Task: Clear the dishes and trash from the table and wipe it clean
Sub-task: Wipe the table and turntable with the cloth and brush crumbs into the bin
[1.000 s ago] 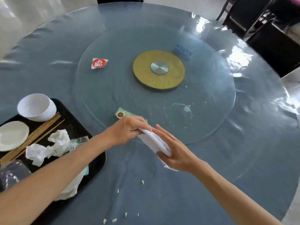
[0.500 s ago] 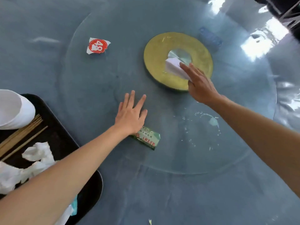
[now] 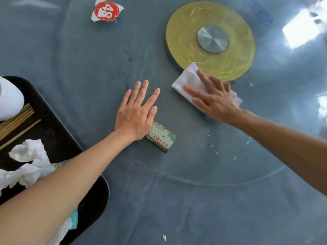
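My right hand (image 3: pixel 215 101) lies flat with straight fingers on a folded white napkin (image 3: pixel 188 80), pressing it onto the glass turntable (image 3: pixel 106 68) just below the gold hub (image 3: pixel 187 36). My left hand (image 3: pixel 137 112) rests open, palm down, on the glass, its heel partly covering a green packet (image 3: pixel 161 138). A torn red-and-white wrapper (image 3: pixel 106 10) lies at the far left of the glass. White crumbs (image 3: pixel 212 149) dot the glass near its front rim.
A black tray (image 3: pixel 58 138) at the left holds a white bowl (image 3: pixel 8 101), wooden chopsticks (image 3: pixel 16 121) and crumpled tissues (image 3: pixel 30 161). The blue plastic-covered table (image 3: pixel 194 218) stretches in front, with one small scrap (image 3: pixel 164 237) on it.
My right hand has swept the napkin from the gold hub's centre down and left onto the glass beside it. My left hand has stayed flat on the glass by the green packet.
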Demonstrator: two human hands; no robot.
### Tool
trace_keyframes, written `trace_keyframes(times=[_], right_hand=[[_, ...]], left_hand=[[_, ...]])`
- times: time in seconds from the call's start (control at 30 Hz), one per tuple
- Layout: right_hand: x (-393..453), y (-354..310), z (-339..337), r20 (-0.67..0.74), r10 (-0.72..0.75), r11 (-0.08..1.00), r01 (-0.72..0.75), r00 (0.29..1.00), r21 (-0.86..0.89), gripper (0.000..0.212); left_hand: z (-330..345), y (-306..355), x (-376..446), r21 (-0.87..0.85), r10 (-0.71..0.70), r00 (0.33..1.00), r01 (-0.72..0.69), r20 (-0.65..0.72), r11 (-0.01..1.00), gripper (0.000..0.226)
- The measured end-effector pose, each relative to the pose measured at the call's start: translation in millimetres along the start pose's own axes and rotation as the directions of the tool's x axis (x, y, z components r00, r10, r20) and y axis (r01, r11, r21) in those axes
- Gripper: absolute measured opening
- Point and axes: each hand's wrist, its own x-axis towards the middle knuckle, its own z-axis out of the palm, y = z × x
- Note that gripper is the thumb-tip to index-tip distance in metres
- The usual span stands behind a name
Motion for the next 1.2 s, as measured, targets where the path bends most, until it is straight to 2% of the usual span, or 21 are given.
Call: trace_keyframes(times=[0.1, 0.2, 0.27, 0.37, 0.43, 0.5, 0.6, 0.67, 0.77, 0.8, 0.87, 0.93, 1.03, 1.13, 1.2], right_hand=[[-45.7, -41.2, 14.6, -0.021, -0.176, 0.984, 0.177, 0.984, 0.014, 0.049], [-92.2, -89.4, 30.2, -0.088, -0.346, 0.933, 0.352, 0.934, 0.073, 0.045], [-112.7, -117.6, 41.9, -0.156, -0.431, 0.89, 0.447, 0.889, 0.085, 0.039], [-114.5, -129.4, 44.4, -0.27, -0.479, 0.852, 0.516, 0.835, 0.087, 0.035], [-95.5, -113.7, 29.5, -0.355, -0.467, 0.843, 0.529, 0.81, 0.096, 0.035], [-63.8, -84.3, -0.3, -0.422, -0.387, 0.884, 0.46, 0.82, 0.085, 0.038], [-9.4, -21.1, -45.6, -0.415, -0.132, 0.984, 0.168, 0.9, 0.052, 0.039], [20.5, 24.3, -60.6, -0.39, 0.009, 0.997, 0.022, 0.921, 0.074, 0.039], [42.5, 69.5, -51.1, -0.203, 0.225, 0.973, -0.208, 0.953, 0.103, 0.043], [43.0, 74.7, -43.3, -0.174, 0.275, 0.959, -0.257, 0.946, 0.116, 0.044], [39.4, 69.3, -29.2, -0.202, 0.309, 0.949, -0.286, 0.93, 0.135, 0.045], [29.3, 50.5, -19.2, -0.229, 0.226, 0.972, -0.202, 0.947, 0.123, 0.045], [-15.2, 7.5, 1.7, -0.242, -0.095, 0.989, 0.118, 0.966, 0.084, 0.04], [-90.5, -56.4, 34.0, -0.216, -0.415, 0.887, 0.446, 0.884, 0.123, 0.058], [-135.2, -101.7, 48.2, -0.2, -0.542, 0.809, 0.571, 0.816, 0.136, 0.053]], left_hand=[[-6.1, -16.3, 10.7, 0.001, 0.029, 0.999, -0.029, 0.015, 1.0, 0.057], [-15.9, -32.9, 22.1, 0.028, 0.044, 0.997, -0.046, 0.063, 0.999, 0.058], [-24.0, -38.0, 28.5, 0.051, 0.005, 0.994, -0.011, 0.111, 0.999, 0.058], [-33.3, -23.6, 31.6, -0.002, -0.054, 0.987, 0.055, 0.152, 0.998, 0.058], [-34.8, -1.4, 21.4, -0.08, -0.007, 0.988, 0.02, 0.152, 0.997, 0.059], [-28.3, 20.7, 6.0, -0.177, -0.048, 0.987, 0.076, 0.155, 0.981, 0.059], [-14.1, 39.4, -5.9, -0.198, -0.227, 0.97, 0.241, 0.09, 0.95, 0.055], [-6.9, 38.8, -7.1, -0.125, -0.231, 0.973, 0.231, 0.016, 0.965, 0.054], [-3.0, 24.8, -4.4, -0.063, -0.177, 0.982, 0.173, -0.072, 0.983, 0.054], [-2.0, 21.2, -3.1, -0.055, -0.165, 0.983, 0.161, -0.083, 0.985, 0.054], [-0.5, 15.8, 0.8, -0.053, -0.155, 0.983, 0.15, -0.097, 0.987, 0.053], [0.3, 9.8, 4.1, -0.04, -0.155, 0.982, 0.152, -0.105, 0.988, 0.053], [1.3, 0.3, 10.8, -0.024, -0.133, 0.986, 0.131, -0.105, 0.991, 0.053], [-1.4, -8.2, 13.0, -0.027, -0.124, 0.987, 0.122, -0.1, 0.992, 0.052], [-3.7, -10.8, 12.6, -0.036, -0.119, 0.988, 0.116, -0.096, 0.993, 0.053]])
